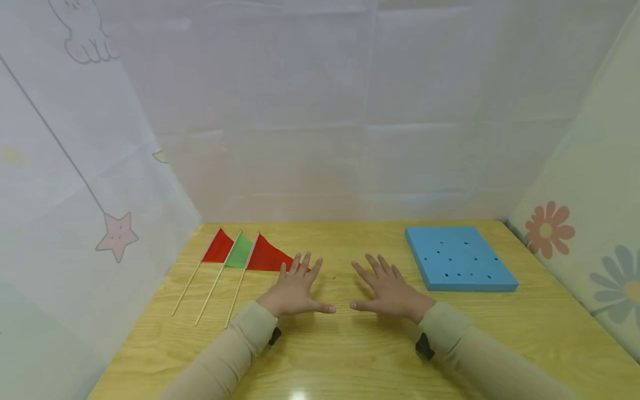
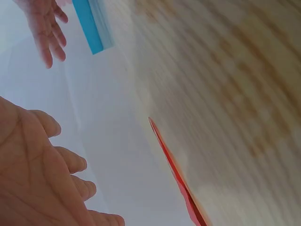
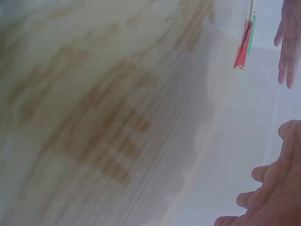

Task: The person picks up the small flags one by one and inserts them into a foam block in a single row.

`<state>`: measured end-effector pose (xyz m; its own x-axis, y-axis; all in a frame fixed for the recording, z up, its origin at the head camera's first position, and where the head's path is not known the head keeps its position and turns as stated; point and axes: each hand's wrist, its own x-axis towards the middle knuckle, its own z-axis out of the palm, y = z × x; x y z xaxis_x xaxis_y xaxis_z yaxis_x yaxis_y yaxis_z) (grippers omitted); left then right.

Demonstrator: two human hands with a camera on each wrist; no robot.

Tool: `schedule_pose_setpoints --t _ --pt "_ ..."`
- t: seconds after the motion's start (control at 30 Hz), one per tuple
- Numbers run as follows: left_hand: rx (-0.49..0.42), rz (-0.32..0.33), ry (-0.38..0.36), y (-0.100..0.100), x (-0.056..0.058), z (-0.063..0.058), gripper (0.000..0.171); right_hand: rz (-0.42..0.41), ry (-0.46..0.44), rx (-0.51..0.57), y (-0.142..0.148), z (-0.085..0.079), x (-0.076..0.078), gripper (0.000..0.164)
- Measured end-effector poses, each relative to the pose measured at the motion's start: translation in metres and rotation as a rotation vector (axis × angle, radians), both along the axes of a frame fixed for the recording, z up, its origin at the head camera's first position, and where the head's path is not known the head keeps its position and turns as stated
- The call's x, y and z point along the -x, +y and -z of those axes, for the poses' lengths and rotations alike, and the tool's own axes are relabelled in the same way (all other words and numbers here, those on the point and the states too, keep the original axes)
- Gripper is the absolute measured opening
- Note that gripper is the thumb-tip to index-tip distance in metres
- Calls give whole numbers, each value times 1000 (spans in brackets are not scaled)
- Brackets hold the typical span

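My left hand (image 1: 295, 289) hovers over the middle of the table with fingers spread, its fingertips overlapping the tip of the nearest red flag (image 1: 267, 255) in the head view. Across from it, my right hand (image 1: 392, 291) has its fingers spread too and holds nothing. On the left lie three pennants on thin wooden sticks: that red one, a green flag (image 1: 239, 251) in the middle and another red flag (image 1: 218, 246) outermost. To the right of my right hand sits a blue square block (image 1: 462, 258) with several small holes in its top.
The wooden table (image 1: 340, 361) carries everything. A pale cloth wall (image 1: 310, 139) rises at its back edge, and printed cloth with a star (image 1: 117, 236) and flowers (image 1: 550, 229) stands along both sides. Black wrist straps (image 1: 424, 346) show under the sleeves.
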<state>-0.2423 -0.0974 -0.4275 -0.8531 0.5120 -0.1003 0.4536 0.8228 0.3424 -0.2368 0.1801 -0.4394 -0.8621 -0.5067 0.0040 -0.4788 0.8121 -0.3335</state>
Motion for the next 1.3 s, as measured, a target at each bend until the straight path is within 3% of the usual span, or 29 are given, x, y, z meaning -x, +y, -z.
schedule_pose_setpoints --t 0.37,0.83,1.3 --pt "2 -53 23 -8 4 1 117 45 36 15 11 -1 4 96" --pt "-55 -105 -18 -26 9 8 116 86 40 60 31 1 7 94" --pt "-185 -193 -61 -50 13 7 112 155 52 98 56 -5 9 92"
